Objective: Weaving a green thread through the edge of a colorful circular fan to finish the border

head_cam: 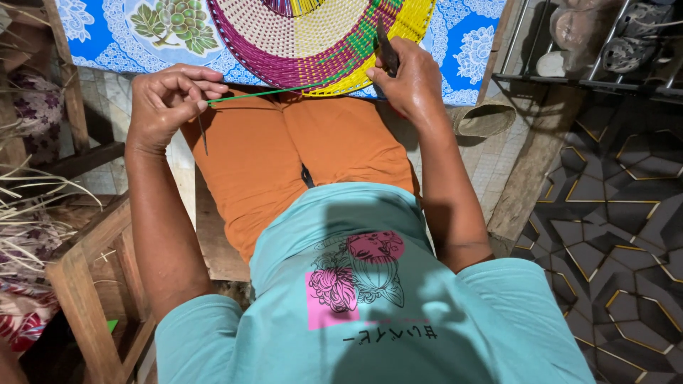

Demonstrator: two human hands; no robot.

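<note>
A round woven piece (pixel 313 35) of purple, yellow, cream and green strips lies on a blue and white patterned cloth (pixel 107 35) in front of my knees. My left hand (pixel 171 99) pinches a thin green strip (pixel 270 92) that runs taut to the weave's rim. A thin dark needle-like piece hangs below those fingers. My right hand (pixel 405 78) rests on the yellow rim and grips a dark pointed tool (pixel 386 51). I sit in orange shorts and a teal shirt.
A wooden stool or bench frame (pixel 92 277) stands at my left, with dry straw-like strands (pixel 28 213) beside it. A metal rack with shoes (pixel 605 43) is at the upper right, above dark geometric-patterned flooring (pixel 612 227). A wooden plank (pixel 533 163) runs along my right.
</note>
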